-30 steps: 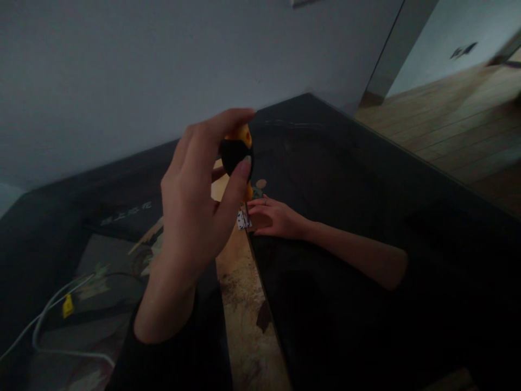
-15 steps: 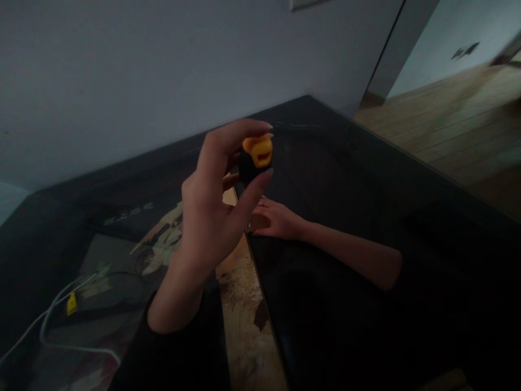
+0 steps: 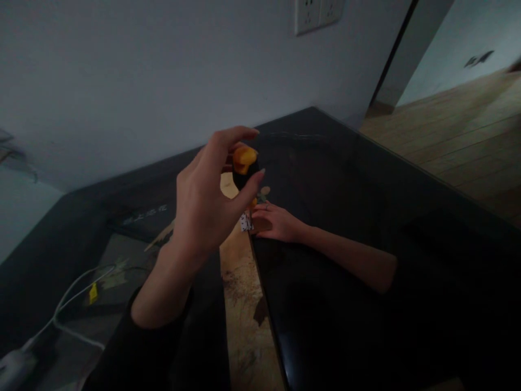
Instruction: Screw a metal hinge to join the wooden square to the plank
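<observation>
My left hand [image 3: 203, 195] is closed around the handle of a black and yellow screwdriver [image 3: 245, 158], its yellow end facing up toward me. The handle stands above a long wooden board [image 3: 248, 320]. A little shaft shows below it, close to my right fingers. On the board's right edge is a small pale metal plate with dark holes, which looks like a hinge [image 3: 246, 222]. My right hand [image 3: 279, 221] lies low beside the board, thumb and fingers closed at the plate. The tip of the screwdriver is not clearly visible.
Under everything is a dark tabletop [image 3: 325, 179] against a pale wall. Dried leaf-like scraps [image 3: 160, 236] and a white cable [image 3: 61, 304] with a yellow tag [image 3: 93, 293] lie at left. Wall sockets [image 3: 317, 15] are above; wooden floor [image 3: 456, 130] is at right.
The view has tipped up, bringing the sockets in. My left hand and the screwdriver handle have shifted slightly left and down, and the holed plate now shows beneath. My right hand stays put.
</observation>
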Available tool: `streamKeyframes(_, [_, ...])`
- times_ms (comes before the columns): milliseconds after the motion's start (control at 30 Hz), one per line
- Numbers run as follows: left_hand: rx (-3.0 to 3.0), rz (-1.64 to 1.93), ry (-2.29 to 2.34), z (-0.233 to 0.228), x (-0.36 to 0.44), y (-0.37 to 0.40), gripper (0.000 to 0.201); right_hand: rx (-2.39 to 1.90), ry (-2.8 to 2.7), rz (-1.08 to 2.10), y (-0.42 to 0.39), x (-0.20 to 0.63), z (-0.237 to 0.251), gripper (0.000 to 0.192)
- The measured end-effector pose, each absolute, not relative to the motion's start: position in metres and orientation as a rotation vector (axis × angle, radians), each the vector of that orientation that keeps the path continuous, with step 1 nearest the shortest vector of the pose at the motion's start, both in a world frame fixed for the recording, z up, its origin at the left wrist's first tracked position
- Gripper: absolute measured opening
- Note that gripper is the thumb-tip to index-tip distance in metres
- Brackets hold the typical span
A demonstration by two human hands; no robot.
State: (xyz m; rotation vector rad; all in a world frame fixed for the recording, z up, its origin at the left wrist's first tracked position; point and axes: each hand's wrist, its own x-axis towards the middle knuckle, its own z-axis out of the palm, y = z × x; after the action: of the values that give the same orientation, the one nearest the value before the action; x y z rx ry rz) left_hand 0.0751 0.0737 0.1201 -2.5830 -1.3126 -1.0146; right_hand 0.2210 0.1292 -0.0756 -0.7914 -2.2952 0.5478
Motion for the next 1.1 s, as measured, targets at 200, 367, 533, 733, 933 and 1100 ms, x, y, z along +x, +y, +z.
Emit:
streamKeyframes(200, [-2.511, -0.644, -1.350, 0.137, 0.074, 0.069, 0.030, -0.803, -2.307, 0.589, 0.129, 0.221, -0.072, 0.048])
streamKeyframes(367, [-2.386, -0.458, -1.403, 0.149, 0.078, 0.068, 0.034, -0.788, -2.308, 0.583, 0.129, 0.221, -0.072, 0.046])
streamKeyframes(533, [-2.545, -0.244, -1.395, 0.168, 0.077, 0.072, 0.038, -0.801, -2.291, 0.608, 0.130, 0.221, -0.073, 0.048])
streamKeyframes(733, [-2.387, 0.023, -1.396, 0.174, 0.085, 0.068, 0.034, -0.771, -2.289, 0.602, 0.130, 0.221, -0.071, 0.047])
streamKeyframes(933, [-2.271, 0.062, -1.484, 0.169, 0.088, 0.075, 0.043, -0.788, -2.294, 0.612, 0.128, 0.221, -0.069, 0.047])
streamKeyframes(1100, [-2.497, 0.234, -1.264, 0.180, 0.076, 0.092, 0.046, -0.807, -2.294, 0.601, 0.128, 0.221, -0.070, 0.050])
